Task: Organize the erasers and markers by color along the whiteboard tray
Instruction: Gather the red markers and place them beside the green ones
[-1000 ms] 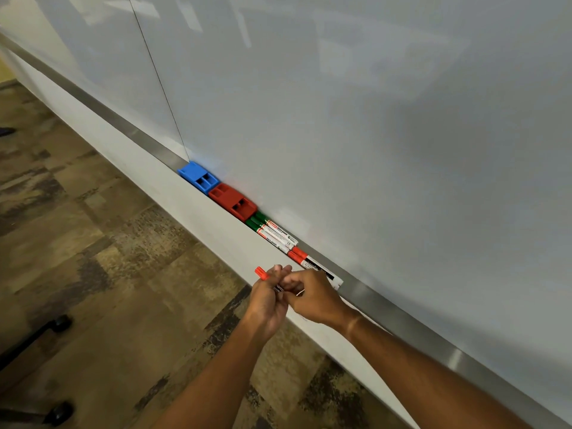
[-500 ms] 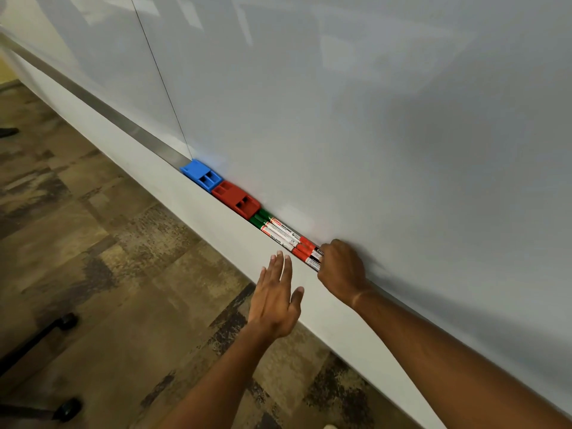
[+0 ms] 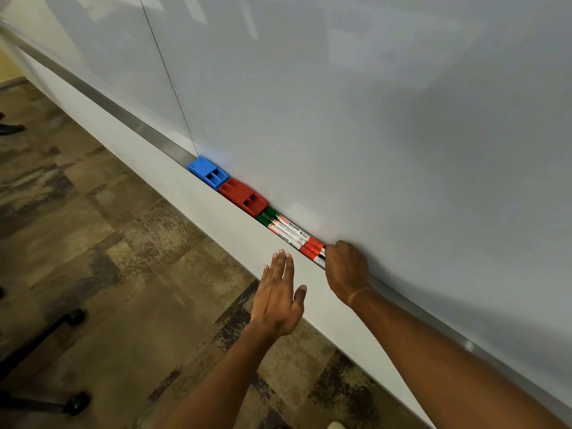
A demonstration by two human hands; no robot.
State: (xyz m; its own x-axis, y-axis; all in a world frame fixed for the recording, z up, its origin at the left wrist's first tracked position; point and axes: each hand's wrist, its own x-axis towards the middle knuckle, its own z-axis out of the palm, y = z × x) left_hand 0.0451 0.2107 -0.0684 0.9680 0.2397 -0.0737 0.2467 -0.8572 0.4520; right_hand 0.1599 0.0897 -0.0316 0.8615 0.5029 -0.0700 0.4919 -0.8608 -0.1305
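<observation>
**Soft, even indoor light with wide-angle bend**

The light is dim to moderate, and diffuse. Pale rectangular reflections of ceiling lights sit on the board (image 3: 371, 103) toward 12 o'clock, so light comes from overhead. A soft shadow spreads on the board at 3 o'clock from the right hand (image 3: 346, 269). The tray (image 3: 123, 116) bows at the edges, toward 10 and 4 o'clock. The centre is sharp: print on the markers (image 3: 289, 232) almost reads. The floor (image 3: 77, 243) at 8 o'clock is softer and darker.
</observation>
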